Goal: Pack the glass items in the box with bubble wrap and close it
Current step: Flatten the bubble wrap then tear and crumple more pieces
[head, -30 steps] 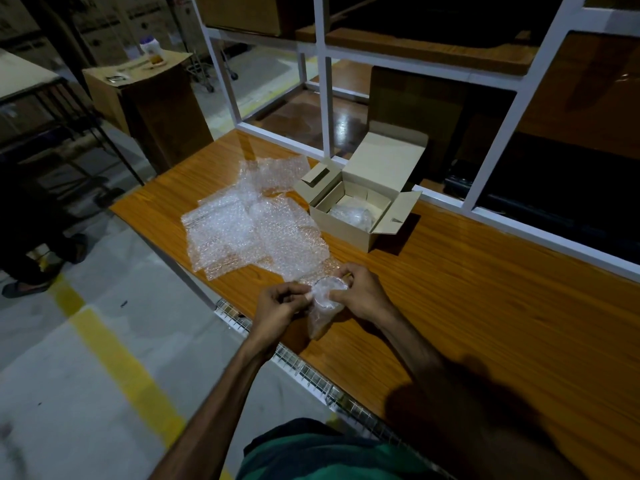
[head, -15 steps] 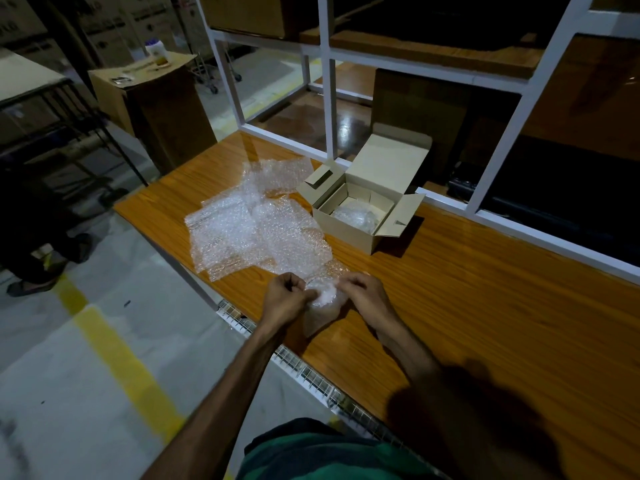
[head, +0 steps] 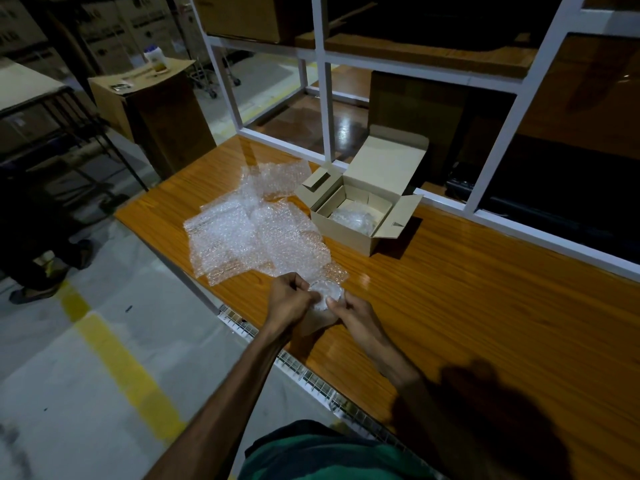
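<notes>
Both hands are at the table's [head: 485, 306] near edge — left hand [head: 289, 303] and right hand [head: 353, 315] with fingers curled, pinching a bubble-wrapped glass [head: 325, 296] between them, its long axis too blurry to tell.

No text, label, brand, number or sign can be read. The stacked cartons [head: 104, 32] at about 11 o'clock carry dark printed marks, too blurred and dim to make out. The small white-capped container [head: 154, 58] on the brown cabinet [head: 149, 109], also toward 11 o'clock, bears a pale label with a yellowish band, its lettering too small to tell. The open cardboard box [head: 360, 209] at about 1 o'clock from the hands shows plain, unprinted flaps. The yellow line [head: 128, 372] painted on the floor at 8 o'clock is a plain stripe without characters.
</notes>
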Tool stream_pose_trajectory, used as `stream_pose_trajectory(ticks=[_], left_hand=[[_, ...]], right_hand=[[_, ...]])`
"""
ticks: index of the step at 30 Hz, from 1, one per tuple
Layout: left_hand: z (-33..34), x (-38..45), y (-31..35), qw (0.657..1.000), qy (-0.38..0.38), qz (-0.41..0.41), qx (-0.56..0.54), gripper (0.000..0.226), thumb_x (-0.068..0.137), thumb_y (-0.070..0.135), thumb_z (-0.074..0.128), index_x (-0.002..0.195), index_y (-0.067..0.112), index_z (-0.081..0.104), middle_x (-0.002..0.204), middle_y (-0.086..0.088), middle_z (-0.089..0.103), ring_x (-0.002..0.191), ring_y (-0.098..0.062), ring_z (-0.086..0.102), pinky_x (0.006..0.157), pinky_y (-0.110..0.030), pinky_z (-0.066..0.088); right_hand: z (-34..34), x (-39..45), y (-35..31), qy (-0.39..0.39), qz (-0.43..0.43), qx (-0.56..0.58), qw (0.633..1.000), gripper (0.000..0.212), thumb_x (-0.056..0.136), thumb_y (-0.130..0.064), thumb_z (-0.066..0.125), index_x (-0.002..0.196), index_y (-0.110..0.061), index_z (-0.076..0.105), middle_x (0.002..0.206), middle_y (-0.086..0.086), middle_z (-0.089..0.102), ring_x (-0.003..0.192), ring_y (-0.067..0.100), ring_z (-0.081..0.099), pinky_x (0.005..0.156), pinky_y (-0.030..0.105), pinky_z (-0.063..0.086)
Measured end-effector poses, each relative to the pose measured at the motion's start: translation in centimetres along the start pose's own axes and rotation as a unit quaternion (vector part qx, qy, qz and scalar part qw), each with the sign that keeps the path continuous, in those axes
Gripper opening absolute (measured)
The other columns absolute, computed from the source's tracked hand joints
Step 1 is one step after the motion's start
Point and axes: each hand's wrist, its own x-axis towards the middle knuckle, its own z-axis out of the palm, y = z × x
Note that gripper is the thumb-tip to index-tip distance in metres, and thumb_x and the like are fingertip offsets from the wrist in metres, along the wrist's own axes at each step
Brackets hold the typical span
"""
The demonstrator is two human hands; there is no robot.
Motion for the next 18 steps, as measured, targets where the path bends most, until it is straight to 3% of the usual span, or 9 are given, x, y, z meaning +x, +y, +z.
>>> stream_pose_trajectory(ticks=[3,5,7,10,14,16,18], left_hand=[[0.3,-0.1,0.0,1.000,-0.004,0.003,-0.001,0.027,0.076,-0.008,0.079,0.075,0.011,0.060,0.073,-0.010,0.060,0.067,-0.021,0.058,0.061,-0.034,0.050],[0.5,-0.1,0.0,1.000,-0.007,0.004,-0.006,0.028,0.076,-0.009,0.079,0.075,0.011,0.060,0.072,-0.009,0.060,0.065,-0.018,0.057,0.057,-0.031,0.048],[0.5,-0.1,0.0,1.000,-0.012,0.005,-0.011,0.028,0.076,-0.009,0.079,0.075,0.010,0.060,0.073,-0.009,0.060,0.065,-0.017,0.056,0.056,-0.029,0.048],[0.4,-0.1,-0.2,1.000,-0.021,0.001,-0.013,0.028,0.076,-0.007,0.081,0.076,0.010,0.059,0.072,-0.008,0.058,0.063,-0.016,0.055,0.058,-0.031,0.048],[0.4,-0.1,-0.5,0.999,-0.031,-0.011,-0.026,0.029,0.077,-0.004,0.083,0.080,0.010,0.058,0.072,-0.007,0.056,0.060,-0.015,0.052,0.052,-0.029,0.045],[0.2,-0.3,-0.8,0.998,-0.044,-0.014,-0.039,0.026,0.079,-0.001,0.083,0.083,0.010,0.059,0.073,-0.006,0.057,0.060,-0.014,0.052,0.053,-0.027,0.045],[-0.3,-0.9,-1.0,0.996,-0.063,-0.007,-0.066,0.020,0.083,0.003,0.082,0.087,0.008,0.063,0.076,-0.006,0.060,0.067,-0.016,0.055,0.058,-0.028,0.047]], right_hand=[[-0.1,0.2,0.5,0.009,-0.007,-0.020,1.000,0.024,0.091,-0.068,0.060,0.085,-0.047,0.051,0.085,-0.022,0.047,0.092,0.011,0.049,0.079,0.030,0.042],[-0.1,0.0,0.5,0.027,-0.018,-0.028,0.999,0.026,0.095,-0.068,0.054,0.087,-0.044,0.061,0.084,-0.021,0.059,0.086,0.009,0.058,0.074,0.033,0.047],[0.1,0.4,0.6,0.057,-0.015,-0.061,0.996,0.045,0.096,-0.071,0.048,0.099,-0.033,0.070,0.088,-0.011,0.071,0.083,0.013,0.068,0.072,0.043,0.056],[0.2,1.5,0.0,0.097,0.013,-0.129,0.987,0.052,0.088,-0.071,0.053,0.112,-0.029,0.072,0.090,-0.003,0.075,0.083,0.018,0.074,0.075,0.050,0.067],[-0.2,2.2,-2.5,0.102,0.013,-0.203,0.974,0.032,0.091,-0.045,0.075,0.119,-0.029,0.073,0.110,-0.015,0.072,0.094,0.009,0.070,0.075,0.031,0.060],[-0.5,2.7,-3.1,0.096,0.021,-0.234,0.967,0.017,0.089,-0.037,0.080,0.101,-0.031,0.070,0.099,-0.015,0.069,0.083,0.007,0.067,0.066,0.028,0.054],[-0.4,3.4,-3.5,0.090,0.026,-0.273,0.957,0.028,0.086,-0.032,0.082,0.079,-0.029,0.055,0.081,-0.011,0.061,0.069,0.010,0.058,0.058,0.028,0.044]])
